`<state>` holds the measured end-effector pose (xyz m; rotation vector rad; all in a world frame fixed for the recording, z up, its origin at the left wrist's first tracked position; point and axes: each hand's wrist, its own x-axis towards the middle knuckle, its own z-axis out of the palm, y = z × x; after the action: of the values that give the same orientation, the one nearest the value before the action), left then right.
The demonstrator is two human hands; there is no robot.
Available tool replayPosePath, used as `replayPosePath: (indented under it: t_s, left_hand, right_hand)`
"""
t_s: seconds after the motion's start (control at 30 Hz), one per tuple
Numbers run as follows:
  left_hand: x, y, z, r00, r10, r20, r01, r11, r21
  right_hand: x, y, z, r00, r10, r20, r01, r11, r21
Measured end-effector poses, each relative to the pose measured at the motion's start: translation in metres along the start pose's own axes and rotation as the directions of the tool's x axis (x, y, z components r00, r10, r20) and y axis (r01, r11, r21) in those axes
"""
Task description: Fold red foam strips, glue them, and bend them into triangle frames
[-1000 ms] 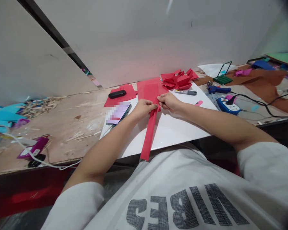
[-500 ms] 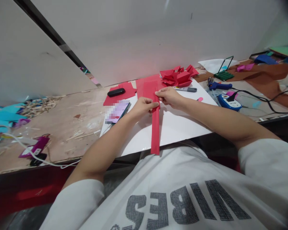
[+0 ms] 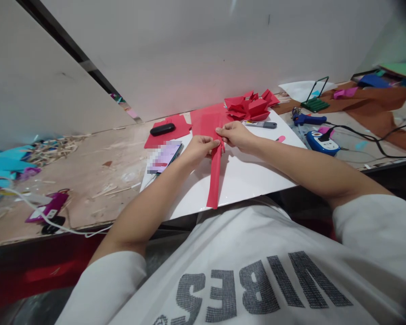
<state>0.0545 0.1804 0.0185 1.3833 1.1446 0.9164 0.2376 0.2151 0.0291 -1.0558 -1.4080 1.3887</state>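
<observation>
A long red paper strip [image 3: 215, 178] runs from the middle of the white board [image 3: 253, 174] down to its front edge. My left hand [image 3: 199, 149] pinches the strip near its far end from the left. My right hand [image 3: 233, 134] pinches it from the right, the fingertips of both hands almost touching. Beyond the hands lies a wider red paper sheet [image 3: 205, 121]. A heap of folded red paper pieces [image 3: 250, 106] sits at the back of the board.
A phone [image 3: 165, 156] lies left of my hands, a black case [image 3: 162, 129] behind it. A grey cutter [image 3: 260, 124] lies right of the sheet. A blue glue gun [image 3: 307, 120] and blue device [image 3: 322, 143] with cables sit right. Wood scraps [image 3: 57, 146] and a purple item [image 3: 47, 209] lie left.
The strip's near end swung from left to right and back a little, and the strip was drawn up so less hangs over the board's edge. Both hands kept their pinch.
</observation>
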Motion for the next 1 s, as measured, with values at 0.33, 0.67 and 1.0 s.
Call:
replayPosePath:
  t_s: [0.33,0.67,1.0]
  left_hand:
    - [-0.011,0.005,0.018,0.997,-0.064,0.029,0.066,0.996,-0.065]
    - [-0.019,0.0,0.027,0.993,-0.07,0.096,0.073,0.997,-0.031]
    - [-0.024,0.006,0.035,0.987,-0.088,0.135,0.086,0.996,0.02]
  right_hand:
    - [0.016,0.001,-0.009,0.98,-0.141,-0.143,0.162,0.976,0.144]
    - [0.027,-0.007,-0.031,0.957,-0.192,-0.215,0.221,0.968,0.118]
    - [0.041,-0.015,-0.057,0.939,-0.176,-0.296,0.201,0.978,0.055]
